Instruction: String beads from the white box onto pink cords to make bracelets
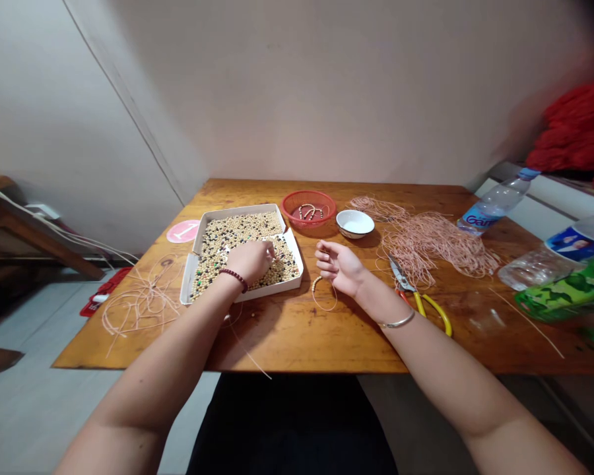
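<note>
My left hand (251, 261) reaches over a white box (296, 269) spread with small beads (237, 231), mostly cream with some black and green ones. Its fingers are drawn together low over the beads; whether they grip one is hidden. To the right of the box, my right hand (341, 267) is raised above the table with its fingers curled closed. They hold a thin cord partly strung with beads (316, 284), which hangs in a loop below the fingers.
Behind are a red basket (308, 222) holding beaded strings and a white bowl (355, 227). Pink cord (433, 241), pliers-like cutters with yellow handles (438, 313) and plastic bottles (495, 203) lie or stand right. Loose cord (146, 300) lies left, near a pink number disc (182, 231).
</note>
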The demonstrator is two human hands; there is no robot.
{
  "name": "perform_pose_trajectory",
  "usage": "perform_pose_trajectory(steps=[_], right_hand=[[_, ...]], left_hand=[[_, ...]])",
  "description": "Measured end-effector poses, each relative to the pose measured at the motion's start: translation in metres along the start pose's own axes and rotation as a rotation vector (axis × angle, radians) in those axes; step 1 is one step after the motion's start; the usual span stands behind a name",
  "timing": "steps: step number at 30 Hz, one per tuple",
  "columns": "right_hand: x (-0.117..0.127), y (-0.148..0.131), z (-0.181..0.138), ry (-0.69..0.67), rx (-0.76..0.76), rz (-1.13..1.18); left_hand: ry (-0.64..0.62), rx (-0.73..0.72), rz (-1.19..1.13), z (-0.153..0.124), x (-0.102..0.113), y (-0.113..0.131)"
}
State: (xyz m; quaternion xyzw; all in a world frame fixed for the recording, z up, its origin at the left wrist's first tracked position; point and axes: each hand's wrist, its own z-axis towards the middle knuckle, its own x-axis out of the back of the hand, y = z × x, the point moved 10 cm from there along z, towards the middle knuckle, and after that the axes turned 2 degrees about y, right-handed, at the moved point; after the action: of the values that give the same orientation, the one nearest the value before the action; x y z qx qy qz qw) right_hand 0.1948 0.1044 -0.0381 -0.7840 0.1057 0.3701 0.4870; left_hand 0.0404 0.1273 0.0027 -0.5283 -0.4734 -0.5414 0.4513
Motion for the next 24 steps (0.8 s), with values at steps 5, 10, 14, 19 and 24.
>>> perform_pose_trajectory(steps=[5,10,14,19,24], right_hand=[[0.001,-0.002,-0.001,0.023,0.007,-0.013],[-0.002,0.000,-0.001,0.017,0.000,-0.004],[-0.002,-0.001,-0.001,0.015,0.002,0.001],[-0.002,-0.003,-0.002,0.023,0.019,-0.007],[-0.004,-0.004,-0.002,0.017,0.043,-0.036]], left_hand=[[0.032,-0.032,-0.130,0.003,0.003,0.001],[0.061,-0.231,-0.779,0.007,0.012,0.027],[0.028,-0.231,-1.096,0.006,0.013,0.038],[0.060,-0.305,-1.080,0.001,0.020,0.047],[0.046,-0.370,-0.945,0.001,0.015,0.053]])
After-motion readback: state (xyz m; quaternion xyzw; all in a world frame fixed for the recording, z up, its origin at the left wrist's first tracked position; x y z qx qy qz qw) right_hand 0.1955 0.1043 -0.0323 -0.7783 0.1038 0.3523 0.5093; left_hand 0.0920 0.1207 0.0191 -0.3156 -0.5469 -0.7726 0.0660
